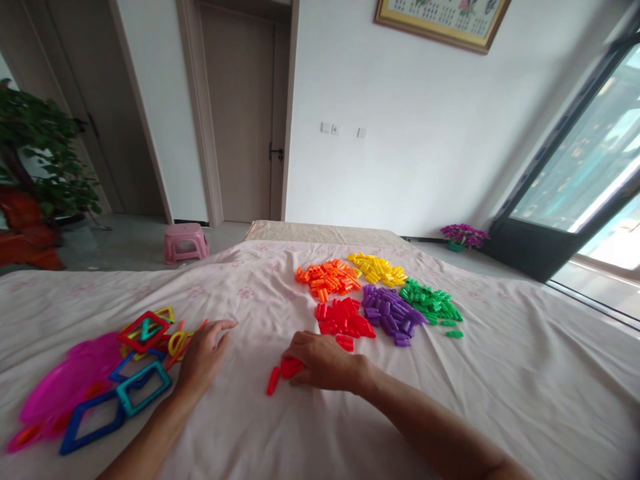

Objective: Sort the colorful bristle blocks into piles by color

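My right hand (323, 360) is curled low over the cloth with its fingers around red plastic building pieces (291, 367). The parts under the palm are hidden. Just left of the fingertips lies a single red tube-shaped piece (273, 381). My left hand (205, 353) rests on the cloth with thumb and fingers apart, holding nothing. Close to its left side are several coloured frame-shaped tiles (145, 388), partly on a pink plastic tray (70, 373). Beyond my right hand sits a pile of red pieces (345, 317), with one red piece (345, 343) at its near edge.
Piles of orange (327, 277), yellow (379, 269), purple (393, 310) and green pieces (431, 300) lie farther back on the wrinkled pale cloth (240, 427). A pink stool (187, 243) stands on the floor beyond. A potted plant is at far left.
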Action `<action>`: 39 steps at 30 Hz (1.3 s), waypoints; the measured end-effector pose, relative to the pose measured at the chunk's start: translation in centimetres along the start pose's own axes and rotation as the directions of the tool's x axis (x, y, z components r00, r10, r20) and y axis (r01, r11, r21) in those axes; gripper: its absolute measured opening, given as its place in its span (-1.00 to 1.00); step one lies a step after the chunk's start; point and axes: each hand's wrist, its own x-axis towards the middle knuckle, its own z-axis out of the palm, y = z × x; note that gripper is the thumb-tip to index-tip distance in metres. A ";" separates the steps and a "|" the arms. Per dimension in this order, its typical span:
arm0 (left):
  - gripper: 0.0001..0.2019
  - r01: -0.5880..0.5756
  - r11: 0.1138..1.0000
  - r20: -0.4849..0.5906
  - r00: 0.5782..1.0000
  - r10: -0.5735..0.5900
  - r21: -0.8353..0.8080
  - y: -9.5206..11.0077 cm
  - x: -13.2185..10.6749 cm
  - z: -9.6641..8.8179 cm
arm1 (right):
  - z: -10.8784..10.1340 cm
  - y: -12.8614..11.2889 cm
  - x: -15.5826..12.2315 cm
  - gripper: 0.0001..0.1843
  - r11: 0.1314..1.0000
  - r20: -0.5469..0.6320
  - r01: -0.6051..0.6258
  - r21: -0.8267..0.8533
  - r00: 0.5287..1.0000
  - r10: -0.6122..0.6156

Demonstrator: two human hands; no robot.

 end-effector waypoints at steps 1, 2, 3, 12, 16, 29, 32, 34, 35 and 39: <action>-0.61 0.003 1.000 0.001 1.000 -0.003 0.001 0.0 0.0 0.0 | 0.4 -0.2 0.0 -0.64 1.000 0.006 0.001 -0.005 1.000 -0.001; -0.61 0.006 1.000 0.003 1.000 -0.006 0.003 0.0 0.0 0.0 | 0.5 -0.3 0.0 -0.68 1.000 0.008 -0.004 -0.006 1.000 0.004; -0.61 0.009 1.000 0.003 1.000 -0.009 0.004 0.0 0.1 0.0 | 0.5 -0.3 0.0 -0.71 1.000 0.007 -0.015 -0.004 1.000 0.015; -0.64 0.000 1.000 0.007 1.000 0.000 0.014 -0.1 0.0 0.1 | -5.0 2.4 -3.2 -0.81 0.902 -0.278 -0.415 -0.122 0.886 0.370; -0.64 -0.007 1.000 0.008 1.000 0.006 0.024 -0.1 0.0 0.1 | -7.0 4.4 -4.5 -0.68 0.789 -0.405 -0.582 -0.197 0.781 0.475; -0.64 -0.019 0.999 0.008 1.000 0.019 0.028 -0.5 0.1 0.1 | 2.1 -3.5 0.3 -0.77 0.977 -0.070 0.203 -0.071 0.976 -0.208; -0.65 -0.031 0.999 0.001 1.000 0.031 0.030 -0.6 0.1 0.2 | 2.9 -3.4 0.5 -0.77 0.972 -0.050 0.174 -0.160 0.982 -0.184; -0.65 -0.033 0.999 0.002 0.999 0.033 0.026 -0.5 0.1 0.2 | 2.6 -2.9 0.2 -0.80 0.977 -0.093 0.098 -0.191 0.989 -0.118; -0.64 -0.032 0.999 0.004 0.999 0.032 0.024 -0.5 0.1 0.2 | 2.1 -2.5 -0.1 -0.82 0.979 -0.132 0.041 -0.200 0.989 -0.068; -0.64 -0.024 0.999 0.015 1.000 0.023 0.024 -0.3 0.1 0.1 | -0.4 -0.4 -1.6 -0.83 0.935 -0.350 -0.277 -0.219 0.917 0.190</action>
